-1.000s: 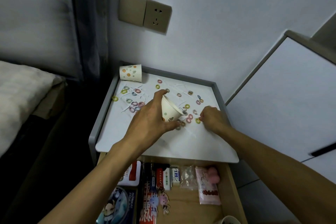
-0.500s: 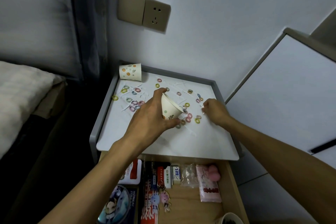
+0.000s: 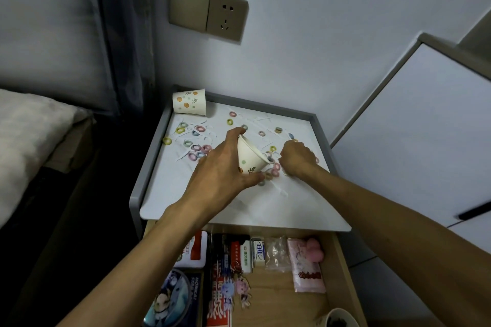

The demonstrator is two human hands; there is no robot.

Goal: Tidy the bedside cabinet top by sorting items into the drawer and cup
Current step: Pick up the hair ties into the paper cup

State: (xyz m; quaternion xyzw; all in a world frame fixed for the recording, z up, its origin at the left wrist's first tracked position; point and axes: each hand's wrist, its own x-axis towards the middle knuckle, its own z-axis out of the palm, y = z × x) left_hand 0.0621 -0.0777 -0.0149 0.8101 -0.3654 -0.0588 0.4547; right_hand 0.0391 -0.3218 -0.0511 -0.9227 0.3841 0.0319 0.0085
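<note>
ring-strewn cabinet top (image 3: 265,207): left hand (image 3: 220,170) grips cup (image 3: 251,155), right hand (image 3: 296,158) curled, grasp unclear.

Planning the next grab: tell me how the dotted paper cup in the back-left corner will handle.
The dotted paper cup looks thin-walled: probably light and easily crushed. Nothing holds it on the cabinet top, so a push would likely tip or roll it.

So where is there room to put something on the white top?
The front strip of the white top is bare, from the left hand and right hand to the edge above the drawer. Front left corner by the grey rim too. Rings crowd the middle and back left, from the held cup to the corner cup.
</note>
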